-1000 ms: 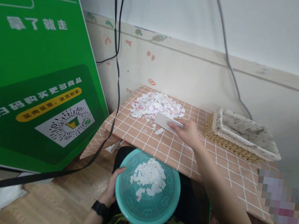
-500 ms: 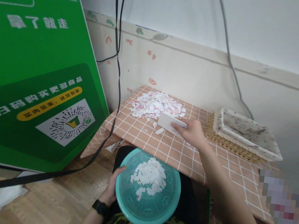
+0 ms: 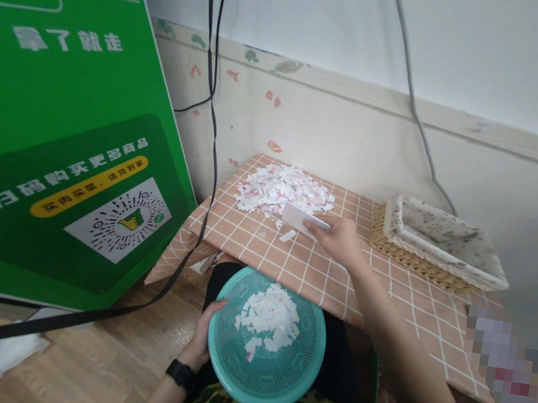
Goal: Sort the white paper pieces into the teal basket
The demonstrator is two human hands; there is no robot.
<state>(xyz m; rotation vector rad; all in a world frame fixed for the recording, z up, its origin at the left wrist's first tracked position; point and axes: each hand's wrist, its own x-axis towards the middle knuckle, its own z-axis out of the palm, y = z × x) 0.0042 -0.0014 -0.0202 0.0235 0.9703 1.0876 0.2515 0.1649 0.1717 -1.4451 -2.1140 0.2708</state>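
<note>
My left hand (image 3: 203, 332) grips the left rim of a round turquoise plastic basket (image 3: 267, 383), which rests on my lap just below the table edge. White torn paper scraps (image 3: 272, 316) lie heaped inside it. Over the table, my right hand (image 3: 337, 237) is closed on a flat white card (image 3: 297, 218), held on edge at the near side of a larger pile of paper scraps (image 3: 281, 188). A few loose bits, among them a small white strip (image 3: 288, 236), lie on the cloth in front of the card.
A pink-and-white checked cloth (image 3: 243, 238) covers the table. A wicker basket with a fabric lining (image 3: 421, 265) stands at the right by the wall. On the left are a large green board (image 3: 62, 96) and a hanging black strap (image 3: 212, 173). White plastic (image 3: 17, 349) lies on the floor.
My right hand and the card have shifted slightly left, and the card is tilted a little more. The white strip now shows apart from it. My left hand and the turquoise basket have barely moved.
</note>
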